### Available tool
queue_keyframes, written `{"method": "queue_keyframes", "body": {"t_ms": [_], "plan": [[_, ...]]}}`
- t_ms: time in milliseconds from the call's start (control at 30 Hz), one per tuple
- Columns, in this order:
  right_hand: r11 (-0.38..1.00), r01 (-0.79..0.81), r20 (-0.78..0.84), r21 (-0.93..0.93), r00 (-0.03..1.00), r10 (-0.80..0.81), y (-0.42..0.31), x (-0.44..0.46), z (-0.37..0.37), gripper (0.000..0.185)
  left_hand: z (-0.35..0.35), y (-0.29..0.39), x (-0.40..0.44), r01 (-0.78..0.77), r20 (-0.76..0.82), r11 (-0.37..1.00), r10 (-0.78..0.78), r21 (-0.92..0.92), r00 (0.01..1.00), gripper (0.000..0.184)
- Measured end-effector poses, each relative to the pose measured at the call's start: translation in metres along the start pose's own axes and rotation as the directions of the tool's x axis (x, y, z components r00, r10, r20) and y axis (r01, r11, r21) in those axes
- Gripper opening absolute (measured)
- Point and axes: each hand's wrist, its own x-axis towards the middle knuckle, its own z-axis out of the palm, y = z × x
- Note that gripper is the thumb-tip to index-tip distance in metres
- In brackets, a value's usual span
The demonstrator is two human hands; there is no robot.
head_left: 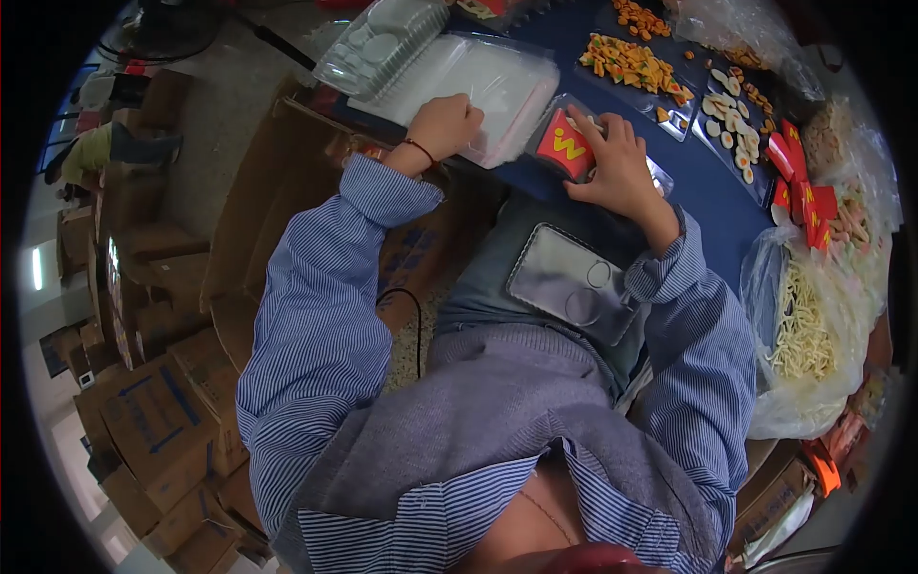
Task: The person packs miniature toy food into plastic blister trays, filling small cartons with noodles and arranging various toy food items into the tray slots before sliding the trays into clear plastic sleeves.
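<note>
My left hand (445,126) is curled closed on the stack of clear plastic bags (521,81) at the table's near edge; whether its fingertips pinch a bag is hidden. Between the thumb and fingers of my right hand (620,165) is a small red carton (564,143) with a yellow logo, with clear plastic around it. A clear plastic blister shell (574,285) with round shapes lies on my lap. Beyond my left hand, nested clear plastic trays (381,43) rest beside the bags.
Small orange-and-green pieces (631,65), white-and-yellow egg-like pieces (734,124) and more red cartons (803,191) lie on the blue table (732,215). A plastic bag of pale fry-like strips (803,325) sits at right. Cardboard boxes (158,411) and another person (91,155) are at left.
</note>
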Motion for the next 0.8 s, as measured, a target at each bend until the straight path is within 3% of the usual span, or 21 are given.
{"method": "queue_keyframes", "body": {"t_ms": [33, 167, 233, 367, 467, 533, 667, 733, 767, 800], "plan": [[0.999, 0.033, 0.006, 0.029, 0.999, -0.033, 0.002, -0.002, -0.002, 0.101, 0.001, 0.004, 0.001, -0.024, -0.036, 0.992, 0.028, 0.126, 0.999, 0.022], [0.979, 0.184, -0.071, 0.085, 0.981, -0.179, 0.001, 0.002, -0.002, 0.099, -0.007, 0.0, 0.006, -0.017, 0.049, 1.0, 0.017, -0.002, 0.999, 0.026], [0.929, 0.337, -0.038, 0.151, 0.941, -0.335, -0.008, 0.013, 0.0, 0.099, -0.009, -0.004, 0.011, -0.046, 0.053, 0.999, 0.047, -0.008, 0.998, 0.025], [0.907, 0.399, 0.129, 0.136, 0.9, -0.416, -0.029, 0.047, 0.005, 0.1, -0.011, -0.011, 0.012, -0.018, 0.092, 0.999, 0.022, -0.041, 0.996, 0.024], [0.923, 0.367, 0.187, 0.113, 0.905, -0.383, -0.029, 0.072, 0.006, 0.096, -0.008, -0.024, 0.008, -0.099, 0.016, 0.991, 0.101, -0.089, 0.995, 0.02], [0.95, 0.303, 0.244, 0.077, 0.918, -0.313, -0.027, 0.085, 0.007, 0.093, -0.021, -0.02, -0.004, -0.17, 0.051, 0.956, 0.187, -0.237, 0.981, 0.02], [0.963, 0.26, 0.158, 0.075, 0.95, -0.269, -0.022, 0.093, 0.027, 0.095, -0.03, -0.016, -0.023, -0.225, -0.01, 0.887, 0.242, -0.403, 0.97, 0.02], [0.972, 0.235, 0.045, -0.009, 0.971, -0.235, -0.027, 0.093, 0.034, 0.096, -0.04, -0.006, -0.033, -0.205, 0.016, 0.964, 0.21, -0.169, 0.977, 0.016], [0.972, 0.235, 0.045, -0.006, 0.971, -0.235, -0.031, 0.093, 0.034, 0.096, -0.043, 0.001, -0.038, -0.204, 0.018, 0.964, 0.21, -0.168, 0.978, 0.016], [0.979, 0.197, 0.048, -0.042, 0.98, -0.195, -0.04, 0.091, 0.03, 0.097, -0.044, 0.01, -0.043, -0.166, 0.037, 0.985, 0.168, -0.042, 0.985, 0.015]]}}
